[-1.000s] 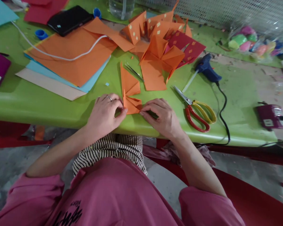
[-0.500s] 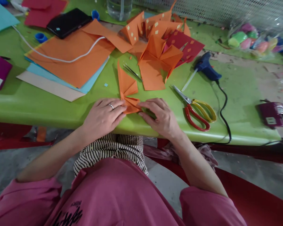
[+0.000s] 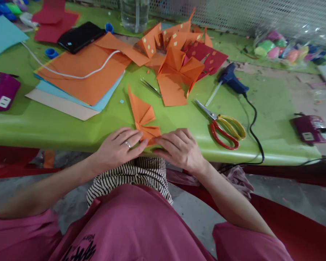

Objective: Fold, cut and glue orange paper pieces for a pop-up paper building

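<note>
A folded piece of orange paper [image 3: 143,113] lies near the front edge of the green table, its pointed flap reaching away from me. My left hand [image 3: 122,144], with a ring on one finger, holds its lower left part. At the lower right corner, my right hand [image 3: 179,149] pinches the paper between thumb and fingers. The lower edge is partly hidden by my fingertips. Beyond the paper rest thin tweezers [image 3: 151,87] and another folded orange paper piece [image 3: 174,87]. Scissors [image 3: 220,125] with red and yellow handles lie to the right of my right hand.
A blue glue gun [image 3: 233,79] with a black cord lies behind the scissors. Stacked coloured sheets [image 3: 84,78] and a black phone [image 3: 81,37] are at left. Dotted orange cut-outs [image 3: 176,36] stand at the back. A bag of coloured balls [image 3: 285,47] sits back right.
Both hands and the folded orange paper have come closer to the table's front edge. My right hand's fingers have moved in along the lower edge of the paper.
</note>
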Tool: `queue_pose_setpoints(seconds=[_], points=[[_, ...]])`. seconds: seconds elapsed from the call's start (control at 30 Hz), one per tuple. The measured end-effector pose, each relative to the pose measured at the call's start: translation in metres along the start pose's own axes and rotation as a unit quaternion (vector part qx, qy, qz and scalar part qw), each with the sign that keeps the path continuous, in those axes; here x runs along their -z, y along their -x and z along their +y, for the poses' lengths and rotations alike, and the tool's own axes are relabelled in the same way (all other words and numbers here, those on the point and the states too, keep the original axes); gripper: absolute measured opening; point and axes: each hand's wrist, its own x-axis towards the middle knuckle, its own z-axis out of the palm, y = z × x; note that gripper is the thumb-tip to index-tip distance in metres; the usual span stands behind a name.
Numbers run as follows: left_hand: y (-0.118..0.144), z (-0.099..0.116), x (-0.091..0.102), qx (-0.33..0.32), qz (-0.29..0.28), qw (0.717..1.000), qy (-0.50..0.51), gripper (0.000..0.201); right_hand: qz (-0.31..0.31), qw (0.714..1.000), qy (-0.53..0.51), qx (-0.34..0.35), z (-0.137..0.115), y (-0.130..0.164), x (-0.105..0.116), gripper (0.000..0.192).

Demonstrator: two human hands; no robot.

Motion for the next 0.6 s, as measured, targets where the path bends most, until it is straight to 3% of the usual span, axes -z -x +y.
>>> queue_pose_setpoints(seconds=[0.13,0.23,0.33,0.4,0.47,0.53,0.6], points=[[-0.005,-0.002,0.004,-0.033,0.062,0.998,0.004,0.015,0.045,0.998,0.04,0.025,-0.006,0.004,-0.002,0.01],[-0.023,-0.013,0.012,0.012,0.062,0.997,0.05,0.015,0.071,0.996,0.014,-0.052,-0.003,-0.005,0.002,0.008],[-0.054,-0.033,0.026,0.121,0.028,0.982,0.143,0.016,0.098,0.978,-0.081,-0.165,0.006,-0.023,0.014,0.011],[-0.08,-0.05,0.037,0.207,-0.031,0.953,0.218,0.022,0.12,0.942,-0.189,-0.251,0.014,-0.036,0.025,0.016],[-0.104,-0.068,0.045,0.27,-0.068,0.915,0.291,0.023,0.138,0.884,-0.308,-0.323,0.023,-0.048,0.033,0.027],[-0.124,-0.083,0.049,0.302,-0.095,0.887,0.336,0.022,0.147,0.826,-0.398,-0.371,0.033,-0.056,0.038,0.041],[-0.137,-0.094,0.049,0.317,-0.128,0.867,0.362,0.02,0.145,0.786,-0.45,-0.398,0.042,-0.061,0.038,0.051]])
